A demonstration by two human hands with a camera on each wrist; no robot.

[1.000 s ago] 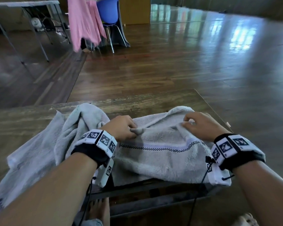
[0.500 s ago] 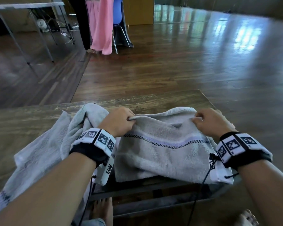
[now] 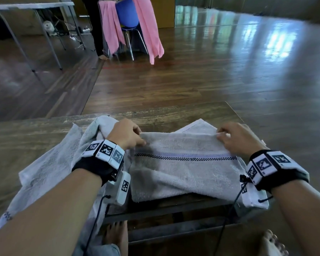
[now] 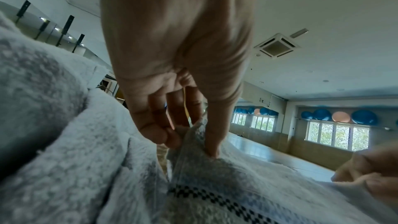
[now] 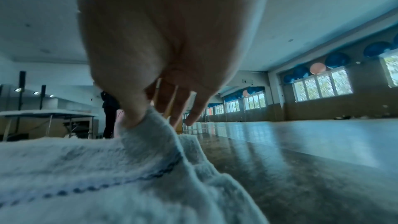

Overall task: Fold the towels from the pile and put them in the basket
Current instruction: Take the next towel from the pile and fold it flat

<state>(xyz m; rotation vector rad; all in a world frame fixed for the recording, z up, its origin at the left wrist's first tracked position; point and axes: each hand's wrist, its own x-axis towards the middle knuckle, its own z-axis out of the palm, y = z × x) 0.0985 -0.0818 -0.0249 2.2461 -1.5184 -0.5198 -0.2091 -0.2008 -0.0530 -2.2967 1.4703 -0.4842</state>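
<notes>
Left hand (image 3: pixel 127 133) and right hand (image 3: pixel 237 138) pinch the towel's (image 3: pixel 183 170) far edge (thumbs on top)

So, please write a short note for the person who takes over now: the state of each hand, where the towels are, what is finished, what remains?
Left hand: pinches the far left corner of the striped towel.
Right hand: pinches its far right corner.
The striped towel lies on the wooden table, far edge lifted, near edge hanging over the table edge. A second towel lies crumpled to its left.
Done: corners gripped, edge stretched between the hands.
Left: finish this fold, fold the second towel, put both in the basket, which is not in view.
</notes>
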